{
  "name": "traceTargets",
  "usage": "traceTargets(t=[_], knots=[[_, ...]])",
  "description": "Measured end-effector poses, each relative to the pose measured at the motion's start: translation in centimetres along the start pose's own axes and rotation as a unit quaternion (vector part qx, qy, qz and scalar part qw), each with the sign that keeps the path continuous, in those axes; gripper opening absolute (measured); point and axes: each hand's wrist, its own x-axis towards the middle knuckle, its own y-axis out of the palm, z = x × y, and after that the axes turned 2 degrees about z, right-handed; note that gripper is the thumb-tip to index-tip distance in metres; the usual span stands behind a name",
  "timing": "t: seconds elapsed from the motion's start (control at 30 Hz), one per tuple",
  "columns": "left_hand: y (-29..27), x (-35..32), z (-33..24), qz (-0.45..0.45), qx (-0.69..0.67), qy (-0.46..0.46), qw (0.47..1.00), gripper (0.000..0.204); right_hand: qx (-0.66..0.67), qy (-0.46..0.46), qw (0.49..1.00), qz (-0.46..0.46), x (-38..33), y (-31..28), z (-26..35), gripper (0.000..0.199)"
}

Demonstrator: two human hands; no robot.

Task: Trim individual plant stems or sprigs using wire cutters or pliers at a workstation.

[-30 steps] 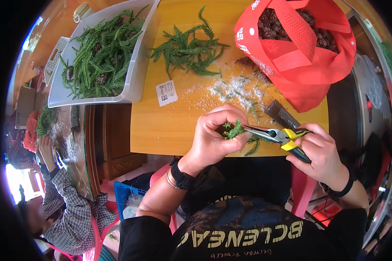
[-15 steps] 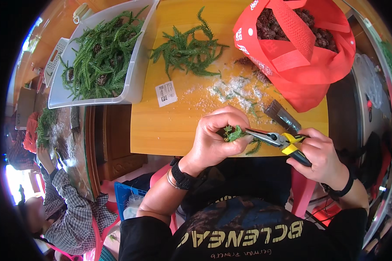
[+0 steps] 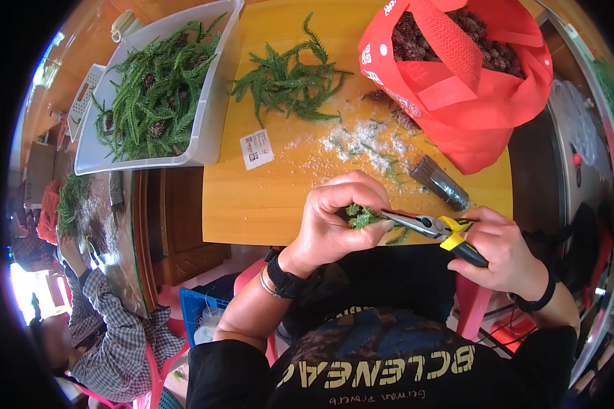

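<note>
My left hand is curled around a small green artificial pine sprig, with its needles poking out between thumb and fingers. In my right hand are long-nose pliers with yellow and black handles. Their jaws point left and meet the sprig at my left thumb and fingertip; what exactly they bite is too small to tell. Part of the greenery hangs below the jaws. Beyond my hands, on the yellow table, lies a bundle of thin dark wires in clear wrapping.
A clear plastic bin of green sprigs and pine cones stands at the far left. Loose sprigs lie beside it, near a white label and white flakes. A red bag of pine cones is far right. A co-worker sits left.
The table and its things have shifted slightly left in view. Both hands keep nearly the same pose, and the pliers' jaws remain at the sprig.
</note>
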Motion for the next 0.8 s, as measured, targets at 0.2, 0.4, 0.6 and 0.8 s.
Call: traceTargets(t=[0.2,0.4,0.6,0.8], knots=[[-0.3,0.3,-0.8,-0.001,0.074,0.021,0.997,0.018,-0.028,-0.006,0.999,-0.026,0.5,-1.3,-0.6,0.030],[-0.4,0.2,-0.4,-0.008,0.042,0.015,0.999,0.023,-0.075,-0.025,0.997,-0.023,0.3,-2.1,-0.8,0.029],[-0.2,0.0,-0.3,-0.009,-0.035,-0.022,0.999,0.023,-0.109,-0.036,0.993,-0.015,0.7,-2.1,-1.1,0.028],[-0.3,0.0,-0.2,-0.001,-0.060,-0.030,0.998,0.022,-0.133,-0.056,0.989,-0.002,1.1,-2.4,-1.2,0.027]])
